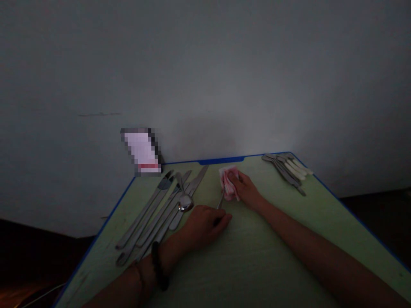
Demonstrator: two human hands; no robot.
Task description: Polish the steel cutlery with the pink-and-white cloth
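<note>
A pink and white cloth [227,187] is wrapped round the far end of a thin metal piece of cutlery [221,200]. My right hand [244,188] is closed on the cloth, thumb on top. The cutlery's near end is gripped in the fingers of my left hand [205,224], which wears a dark beaded bracelet [157,265]. What kind of cutlery it is stays hidden under the cloth. Left of my left hand lie several metal knives [144,217], side by side and slanting. A shiny spoon [185,202] rests across them, bowl toward me.
At the table's far right lies a bunch of metal cutlery [284,171], some with white handles [295,169]. A phone with a lit, blurred screen [141,149] leans against the grey wall [205,77] at the back left. The pale green table [257,256] has a blue edge.
</note>
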